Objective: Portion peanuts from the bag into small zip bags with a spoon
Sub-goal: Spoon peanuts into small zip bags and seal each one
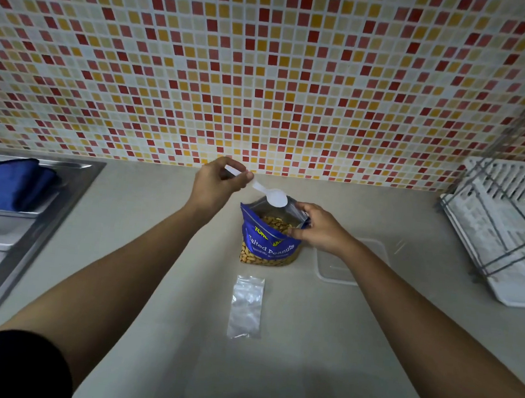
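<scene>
Pinching the spoon [271, 196], the left hand [216, 186] holds it above the peanut bag [270, 247]; the right hand [321, 229] grips its rim.

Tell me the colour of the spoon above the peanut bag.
White. The spoon, pinched by the left hand over the peanut bag, shows best in the head view.

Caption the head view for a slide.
Left hand holds a white spoon over the open peanut bag; right hand grips its rim; empty zip bag nearby.
</scene>
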`<state>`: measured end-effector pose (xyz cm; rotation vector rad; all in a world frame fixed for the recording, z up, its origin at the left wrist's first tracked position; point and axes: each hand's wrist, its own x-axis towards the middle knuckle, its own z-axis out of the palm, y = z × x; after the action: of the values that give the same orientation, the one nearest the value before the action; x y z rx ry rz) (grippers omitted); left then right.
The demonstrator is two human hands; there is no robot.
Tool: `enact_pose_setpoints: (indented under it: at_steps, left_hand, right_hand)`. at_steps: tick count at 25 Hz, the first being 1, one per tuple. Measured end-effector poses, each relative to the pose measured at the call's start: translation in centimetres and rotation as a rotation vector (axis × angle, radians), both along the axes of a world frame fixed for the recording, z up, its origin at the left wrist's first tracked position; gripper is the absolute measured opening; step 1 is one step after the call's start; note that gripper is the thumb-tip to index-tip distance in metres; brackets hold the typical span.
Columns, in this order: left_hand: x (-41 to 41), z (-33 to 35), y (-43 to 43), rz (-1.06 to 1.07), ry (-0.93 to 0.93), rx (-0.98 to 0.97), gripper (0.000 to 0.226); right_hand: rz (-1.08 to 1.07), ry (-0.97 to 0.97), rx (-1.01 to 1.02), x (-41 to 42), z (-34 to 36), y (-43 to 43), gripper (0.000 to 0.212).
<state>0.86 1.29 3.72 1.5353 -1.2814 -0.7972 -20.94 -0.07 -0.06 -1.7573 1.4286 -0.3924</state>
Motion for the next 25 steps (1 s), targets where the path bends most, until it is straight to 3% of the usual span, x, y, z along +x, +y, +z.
enact_pose_setpoints:
  at_steps: [5, 10, 13, 16, 17, 19, 21, 22, 23, 25]
  left_hand:
    - [-1.9, -0.8, -0.1, -0.245, -0.439, -0.049, 0.023]
    - [-3.0, -2.2, -1.6, 0.007, -0.381, 0.188, 0.027]
    - [-3.5, -2.9, -1.4, 0.022, -0.525, 0.157, 0.030]
    - [-3.5, -3.1, -0.9, 0.053, -0.606, 0.211, 0.049]
    - [-3.2, -3.0, -0.5, 0.101, -0.617, 0.185, 0.054]
    - [-2.7, -3.0, 1.0, 0.185, -0.538, -0.074, 0.045]
    - [-2.2, -3.8, 3.5, 0.089, -0.476, -0.392, 0.025]
    - [-1.9, -4.9, 5.1, -0.006, -0.506, -0.462, 0.020]
    - [-1.7, -6.6, 6.5, -0.098, -0.543, -0.467, 0.020]
    - [-1.1, -10.2, 8.8, -0.234, -0.593, -0.285, 0.027]
  right_hand:
    - [-0.002, 0.026, -0.005, 0.2, 0.3, 0.1, 0.067]
    - [0.009, 0.028, -0.020, 0.3, 0.4, 0.2, 0.067]
    - [0.020, 0.025, 0.000, 0.2, 0.4, 0.2, 0.066]
    - [0.048, 0.108, -0.047, 0.3, 0.2, 0.5, 0.062]
    - [0.031, 0.149, -0.162, 0.4, 0.2, 0.8, 0.058]
    - [-0.063, 0.098, -0.497, 0.9, 0.0, 2.2, 0.039]
    - [-0.144, -0.073, -0.728, 1.6, -1.0, 4.5, 0.019]
    - [-0.150, -0.147, -0.760, 1.9, -2.1, 6.0, 0.015]
    - [-0.150, -0.191, -0.742, 2.1, -3.6, 7.7, 0.017]
    - [-0.136, -0.173, -0.629, 2.0, -7.6, 10.3, 0.022]
